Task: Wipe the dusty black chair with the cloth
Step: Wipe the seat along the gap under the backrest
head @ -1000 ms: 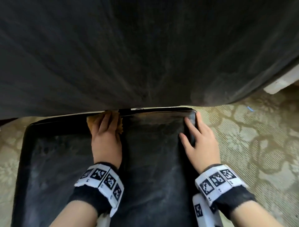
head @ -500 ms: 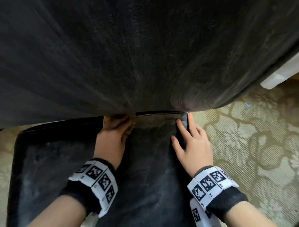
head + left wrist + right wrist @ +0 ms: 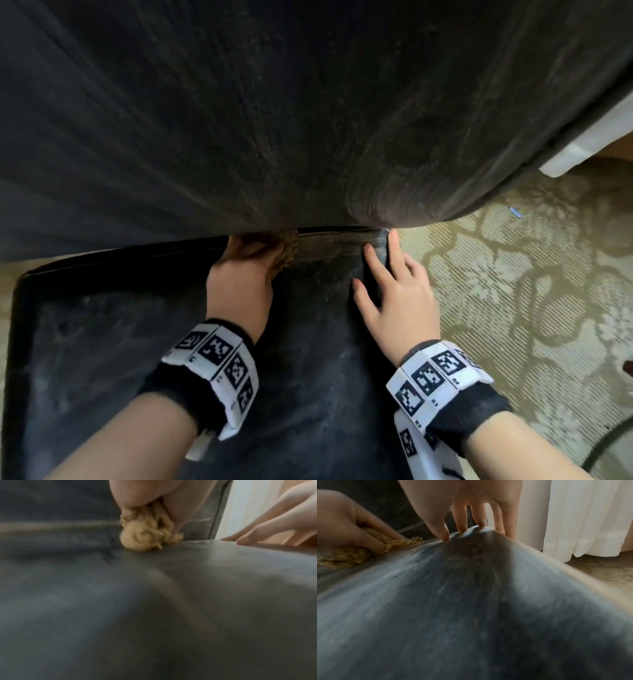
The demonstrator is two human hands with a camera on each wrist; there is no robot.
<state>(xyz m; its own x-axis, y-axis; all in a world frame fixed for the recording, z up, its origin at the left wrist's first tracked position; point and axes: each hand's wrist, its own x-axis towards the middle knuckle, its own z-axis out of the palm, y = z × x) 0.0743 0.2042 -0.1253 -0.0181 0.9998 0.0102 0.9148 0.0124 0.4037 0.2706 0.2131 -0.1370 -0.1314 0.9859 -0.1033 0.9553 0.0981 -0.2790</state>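
Note:
The black chair fills the head view: its dusty seat (image 3: 102,342) lies below and its backrest (image 3: 274,120) looms across the top. My left hand (image 3: 239,284) grips a bunched tan cloth (image 3: 286,255) and presses it on the seat's rear edge, its fingertips hidden under the backrest. In the left wrist view the cloth (image 3: 145,534) bulges out under the hand, touching the seat (image 3: 154,601). My right hand (image 3: 397,301) rests on the seat's rear right corner with straight fingers, thumb and forefinger on top and the others over the side.
A patterned beige carpet (image 3: 513,291) lies to the right of the chair. A white object (image 3: 589,144) sits behind the backrest at the upper right. A white curtain (image 3: 582,520) hangs beyond the seat corner. A dark cable (image 3: 609,442) curves at the lower right.
My left hand has slid the cloth to the right along the seat's rear edge, and its fingers have gone under the backrest. The right hand has stayed on the corner.

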